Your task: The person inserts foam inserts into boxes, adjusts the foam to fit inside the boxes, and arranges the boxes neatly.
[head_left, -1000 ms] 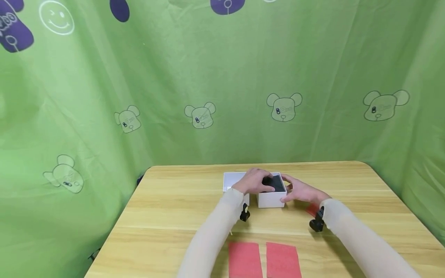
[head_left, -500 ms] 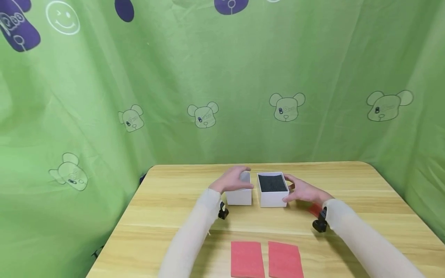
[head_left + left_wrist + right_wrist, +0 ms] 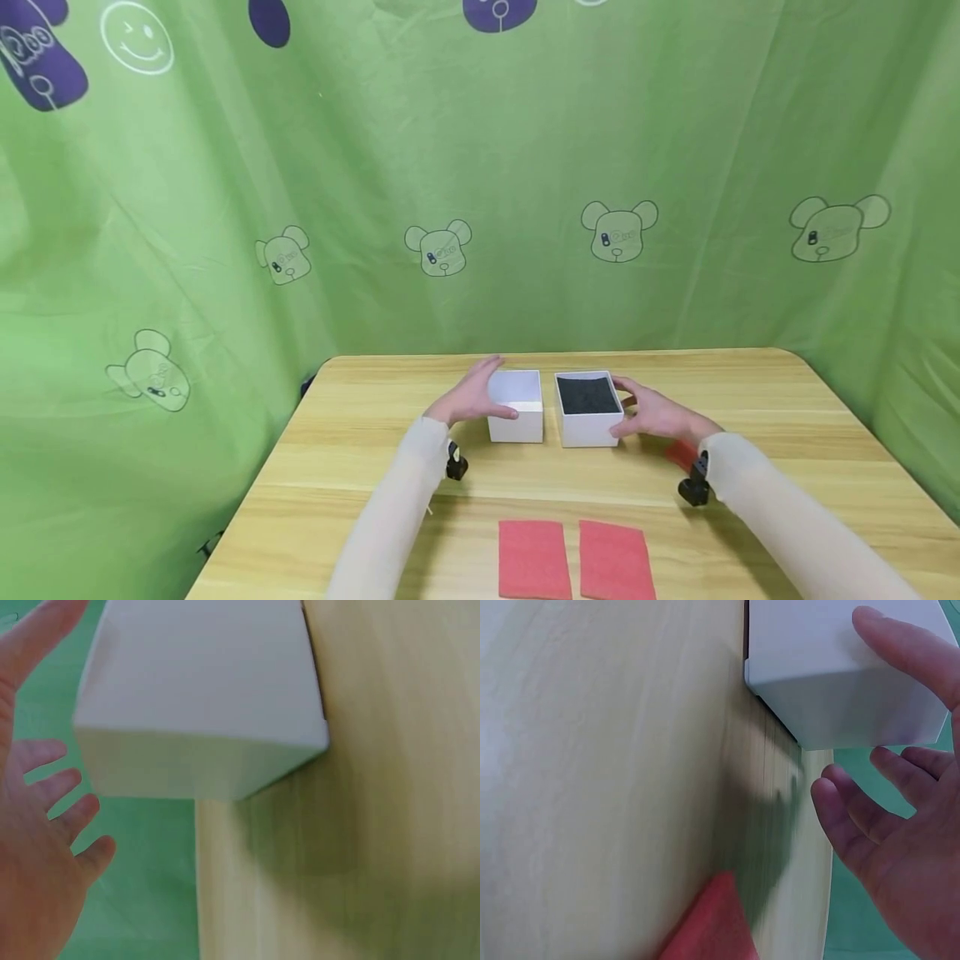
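Two white boxes without lids stand side by side at the back of the table. My left hand [image 3: 469, 395] is at the left side of the left white box [image 3: 516, 423], thumb and fingers spread wide; in the left wrist view the fingers [image 3: 71, 817] are apart from it. The right white box [image 3: 590, 432] holds a flat dark-grey piece [image 3: 588, 396] whose material I cannot make out. My right hand [image 3: 654, 412] holds that box at its right side, thumb [image 3: 907, 645] on the near wall and fingers towards the far corner.
Two red rectangular sheets, a left one [image 3: 533, 558] and a right one [image 3: 615, 560], lie near the front. A red piece [image 3: 681, 455] lies partly hidden beneath my right wrist. The wooden table [image 3: 352, 467] ends at a green curtain [image 3: 517, 308].
My left hand has moved left, from the dark piece in the right box, across the left box, to that box's left side. My right hand stays at the right box.
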Demonstrator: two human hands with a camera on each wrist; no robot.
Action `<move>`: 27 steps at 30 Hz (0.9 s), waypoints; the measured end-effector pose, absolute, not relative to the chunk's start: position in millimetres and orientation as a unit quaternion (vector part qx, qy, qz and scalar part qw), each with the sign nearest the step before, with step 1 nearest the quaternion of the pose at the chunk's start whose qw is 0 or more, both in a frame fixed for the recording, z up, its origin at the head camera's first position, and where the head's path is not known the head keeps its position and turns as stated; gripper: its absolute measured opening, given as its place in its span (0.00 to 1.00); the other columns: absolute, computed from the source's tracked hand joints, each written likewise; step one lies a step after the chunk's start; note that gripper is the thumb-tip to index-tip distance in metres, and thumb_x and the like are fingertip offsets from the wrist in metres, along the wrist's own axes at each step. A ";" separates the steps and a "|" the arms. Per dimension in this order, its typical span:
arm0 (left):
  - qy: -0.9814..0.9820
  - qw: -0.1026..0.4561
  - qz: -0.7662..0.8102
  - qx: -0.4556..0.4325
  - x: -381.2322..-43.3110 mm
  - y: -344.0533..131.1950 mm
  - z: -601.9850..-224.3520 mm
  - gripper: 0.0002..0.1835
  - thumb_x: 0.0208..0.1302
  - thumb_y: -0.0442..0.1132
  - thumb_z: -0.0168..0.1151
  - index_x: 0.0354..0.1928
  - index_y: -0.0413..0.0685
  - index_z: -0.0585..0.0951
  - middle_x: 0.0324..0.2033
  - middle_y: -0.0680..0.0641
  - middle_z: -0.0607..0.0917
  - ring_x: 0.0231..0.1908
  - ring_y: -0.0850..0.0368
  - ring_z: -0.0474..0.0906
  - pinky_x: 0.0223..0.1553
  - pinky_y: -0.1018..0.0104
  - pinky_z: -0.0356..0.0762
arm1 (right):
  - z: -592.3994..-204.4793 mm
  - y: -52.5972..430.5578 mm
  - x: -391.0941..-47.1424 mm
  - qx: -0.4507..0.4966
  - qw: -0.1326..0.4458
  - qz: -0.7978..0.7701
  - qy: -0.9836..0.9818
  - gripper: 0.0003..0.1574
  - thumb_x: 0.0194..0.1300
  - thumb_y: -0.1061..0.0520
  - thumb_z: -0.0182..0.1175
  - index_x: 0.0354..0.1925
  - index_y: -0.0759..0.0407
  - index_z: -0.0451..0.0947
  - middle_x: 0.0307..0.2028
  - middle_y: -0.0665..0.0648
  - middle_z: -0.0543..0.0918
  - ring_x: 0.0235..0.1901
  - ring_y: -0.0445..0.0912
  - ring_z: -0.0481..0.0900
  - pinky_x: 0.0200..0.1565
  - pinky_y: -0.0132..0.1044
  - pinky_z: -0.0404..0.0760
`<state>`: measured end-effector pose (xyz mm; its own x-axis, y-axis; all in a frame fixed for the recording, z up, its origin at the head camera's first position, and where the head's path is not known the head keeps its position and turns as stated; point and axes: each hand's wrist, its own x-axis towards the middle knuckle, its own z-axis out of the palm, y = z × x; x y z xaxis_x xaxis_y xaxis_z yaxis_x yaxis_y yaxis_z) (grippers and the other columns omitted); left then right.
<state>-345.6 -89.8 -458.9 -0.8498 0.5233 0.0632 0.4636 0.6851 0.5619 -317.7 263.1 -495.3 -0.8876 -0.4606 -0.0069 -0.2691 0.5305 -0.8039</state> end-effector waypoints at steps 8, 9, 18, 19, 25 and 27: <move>0.905 0.074 0.338 0.247 -348.6 -97.3 -474.9 0.62 0.41 0.54 0.77 0.74 0.47 0.48 0.72 0.44 0.50 0.71 0.50 0.44 0.68 0.52 0.46 | -487.6 266.8 -307.2 -0.226 0.089 -0.432 0.868 0.63 0.48 0.55 0.74 0.70 0.72 0.46 0.66 0.74 0.56 0.57 0.68 0.64 0.55 0.59 0.68; 0.905 0.075 0.341 0.244 -349.1 -97.8 -476.4 0.62 0.41 0.54 0.77 0.74 0.47 0.48 0.72 0.44 0.50 0.71 0.50 0.45 0.68 0.52 0.46 | -486.3 267.9 -305.4 -0.229 0.086 -0.429 0.869 0.63 0.48 0.55 0.74 0.70 0.73 0.46 0.66 0.75 0.56 0.58 0.69 0.64 0.55 0.59 0.69; 0.896 0.078 0.370 0.231 -346.8 -98.9 -478.2 0.61 0.42 0.51 0.77 0.73 0.42 0.50 0.70 0.41 0.56 0.68 0.48 0.53 0.66 0.53 0.52 | -483.7 279.7 -293.3 -0.240 0.048 -0.376 0.894 0.55 0.51 0.53 0.72 0.65 0.76 0.55 0.62 0.75 0.62 0.57 0.69 0.65 0.52 0.58 0.72; 0.896 0.078 0.372 0.230 -346.7 -98.9 -478.1 0.61 0.42 0.51 0.77 0.73 0.42 0.50 0.70 0.41 0.56 0.68 0.48 0.53 0.66 0.53 0.52 | -484.2 280.8 -291.9 -0.243 0.044 -0.371 0.895 0.53 0.51 0.53 0.72 0.65 0.76 0.56 0.61 0.75 0.63 0.56 0.69 0.66 0.51 0.57 0.73; 0.895 0.083 0.376 0.225 -348.7 -99.7 -481.4 0.60 0.41 0.52 0.77 0.73 0.44 0.51 0.69 0.42 0.57 0.67 0.48 0.55 0.66 0.53 0.54 | -484.0 283.4 -277.7 -0.254 0.038 -0.355 0.899 0.47 0.53 0.54 0.71 0.62 0.75 0.61 0.58 0.72 0.68 0.55 0.66 0.68 0.51 0.56 0.74; 0.893 0.085 0.381 0.223 -349.8 -100.4 -482.6 0.60 0.41 0.52 0.77 0.73 0.43 0.51 0.69 0.42 0.58 0.67 0.48 0.56 0.65 0.52 0.55 | -482.5 282.7 -271.1 -0.252 0.044 -0.350 0.901 0.45 0.53 0.53 0.71 0.62 0.72 0.63 0.57 0.70 0.70 0.54 0.64 0.69 0.51 0.56 0.73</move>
